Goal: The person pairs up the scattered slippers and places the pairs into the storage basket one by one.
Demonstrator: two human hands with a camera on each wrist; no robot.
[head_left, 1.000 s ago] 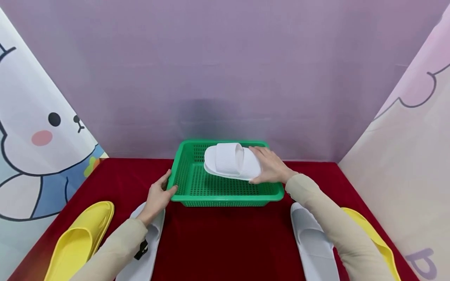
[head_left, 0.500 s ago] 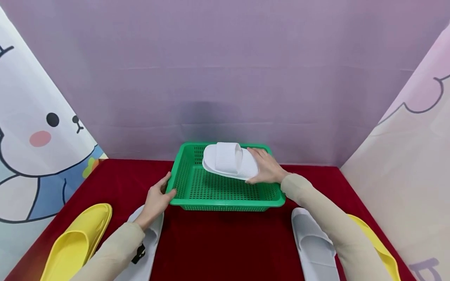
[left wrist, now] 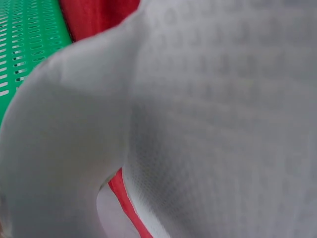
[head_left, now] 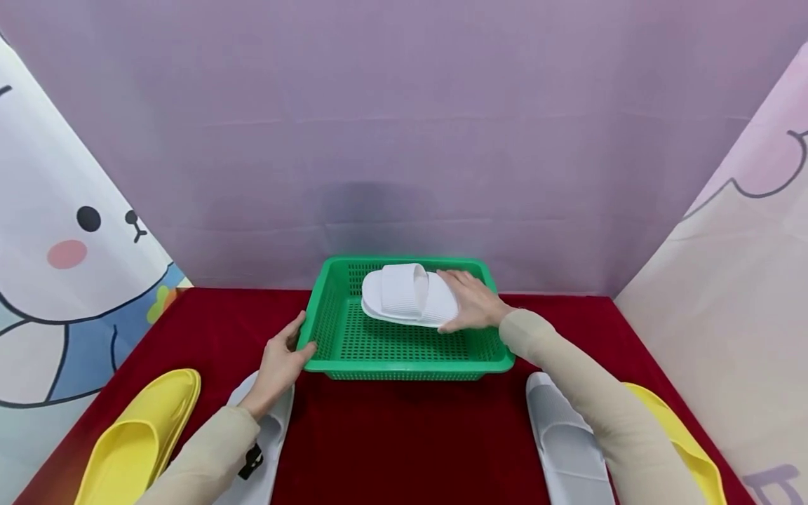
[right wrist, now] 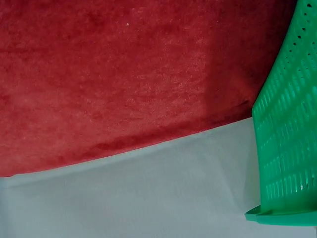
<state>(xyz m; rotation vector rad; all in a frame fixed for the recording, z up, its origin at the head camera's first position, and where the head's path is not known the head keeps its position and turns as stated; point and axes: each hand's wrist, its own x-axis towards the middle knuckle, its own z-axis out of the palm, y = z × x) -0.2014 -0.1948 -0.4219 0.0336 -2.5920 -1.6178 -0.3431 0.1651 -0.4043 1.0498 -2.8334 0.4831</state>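
In the head view, my right hand [head_left: 475,301] holds a white slide slipper [head_left: 404,294] by its heel end, thumb on the near side and fingers on the far side. The slipper lies crosswise over the green plastic basket [head_left: 404,366], its toe to the left, low within the rim. At the basket's left side, my left hand [head_left: 280,365] pinches the rim, with the thumb on the inner side. A pale grey slipper [head_left: 278,414] lies partly under the left forearm; its strap fills much of the left wrist view. Neither wrist view shows the fingers.
On the left of the red cloth [head_left: 404,449] lies a yellow slipper [head_left: 139,435]. To the right are another grey slipper [head_left: 564,442] and a yellow one [head_left: 684,435], partly behind the right sleeve. A purple backdrop [head_left: 404,140] stands close behind the basket.
My right hand and the white slipper have shifted slightly left and sunk lower into the basket. The left hand keeps its hold on the rim.
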